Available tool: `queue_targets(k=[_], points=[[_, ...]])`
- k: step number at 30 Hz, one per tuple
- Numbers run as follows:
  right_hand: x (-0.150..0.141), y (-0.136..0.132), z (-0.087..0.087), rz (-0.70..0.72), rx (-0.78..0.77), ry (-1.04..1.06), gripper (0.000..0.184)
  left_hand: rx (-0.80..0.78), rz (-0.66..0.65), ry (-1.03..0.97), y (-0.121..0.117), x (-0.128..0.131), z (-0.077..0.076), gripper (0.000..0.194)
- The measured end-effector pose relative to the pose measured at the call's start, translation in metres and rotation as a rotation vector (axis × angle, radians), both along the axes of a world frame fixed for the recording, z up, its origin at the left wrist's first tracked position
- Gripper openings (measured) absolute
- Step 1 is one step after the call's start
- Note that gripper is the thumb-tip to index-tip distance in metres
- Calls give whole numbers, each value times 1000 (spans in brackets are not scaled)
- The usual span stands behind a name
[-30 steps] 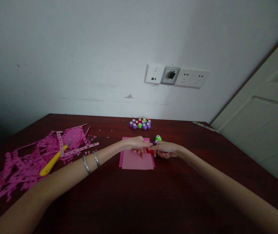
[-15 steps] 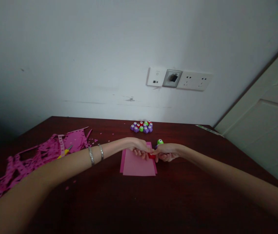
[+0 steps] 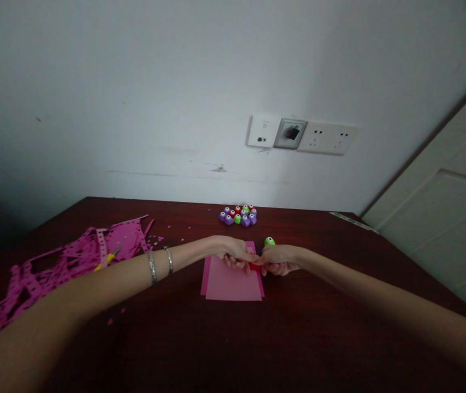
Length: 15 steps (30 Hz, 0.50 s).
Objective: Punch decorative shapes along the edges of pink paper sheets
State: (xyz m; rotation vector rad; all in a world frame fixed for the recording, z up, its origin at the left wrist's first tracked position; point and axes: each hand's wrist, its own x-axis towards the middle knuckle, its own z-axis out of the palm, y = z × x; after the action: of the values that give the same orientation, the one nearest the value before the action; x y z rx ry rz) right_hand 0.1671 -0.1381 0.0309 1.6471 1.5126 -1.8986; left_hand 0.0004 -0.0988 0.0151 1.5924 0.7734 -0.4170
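Note:
A small red paper punch (image 3: 255, 267) is held between my two hands at the right side of a stack of pink paper sheets (image 3: 233, 287). My left hand (image 3: 235, 253) is closed, its thumb and fingers pressing on the punch over the paper. From the right, my right hand (image 3: 280, 258) grips the same punch with curled fingers. Most of the red punch is covered by the fingers; whether a sheet edge sits in its slot I cannot tell. A green punch with a white top (image 3: 269, 240) stands just behind my right hand.
Several purple, red and green punches (image 3: 237, 218) are grouped near the wall. At left lies a tangle of pink perforated paper scraps (image 3: 69, 256) with a yellow-handled cutter (image 3: 106, 260) on it. Paper bits dot the dark table (image 3: 225, 349). Wall sockets (image 3: 327, 137) are above.
Both hands stay together on the red punch, with the fingers shifting slightly; the view has tilted a little. Nothing has been let go.

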Motion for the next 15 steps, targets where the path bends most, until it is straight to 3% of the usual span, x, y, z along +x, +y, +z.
queue_targets(k=[15], points=[[-1, 6, -2, 37, -55, 12, 38, -18, -115, -113, 8, -2, -14, 54]])
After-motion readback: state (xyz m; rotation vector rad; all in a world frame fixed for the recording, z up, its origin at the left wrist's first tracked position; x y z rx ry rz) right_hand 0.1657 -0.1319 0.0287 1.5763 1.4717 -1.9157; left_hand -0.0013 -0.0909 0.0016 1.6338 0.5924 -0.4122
